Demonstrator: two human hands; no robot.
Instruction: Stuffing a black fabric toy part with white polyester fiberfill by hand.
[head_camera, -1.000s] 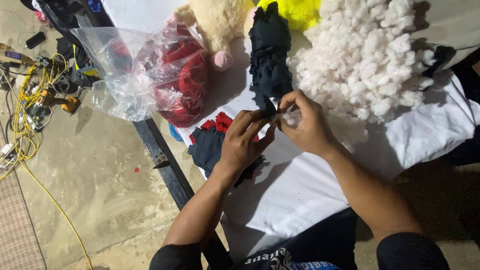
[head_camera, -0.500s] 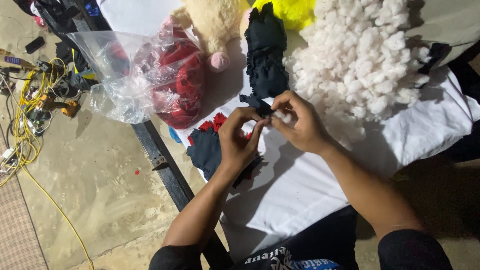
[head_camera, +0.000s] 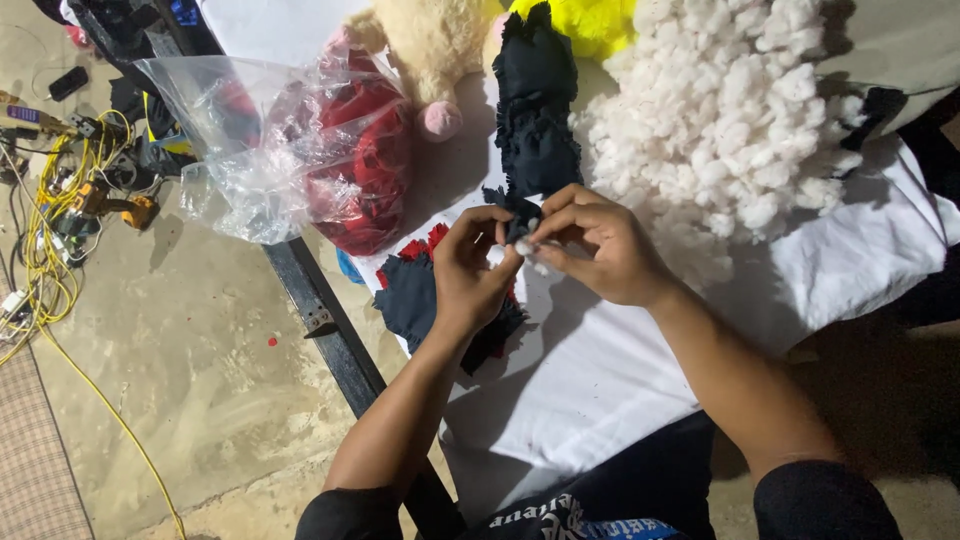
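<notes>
Yellow plush toy (head_camera: 590, 20) cut off by top edge; fingers (head_camera: 560, 215) hide the dark fabric's end

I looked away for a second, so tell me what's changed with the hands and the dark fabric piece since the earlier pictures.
Very little. Both hands stay together at the lower end of the dark fabric piece, pinching it with a bit of white stuffing; the left hand and right hand only shifted their fingers slightly. Nothing was let go. The stuffing pile, the clear bag of red pieces and the white cloth lie as before.
</notes>
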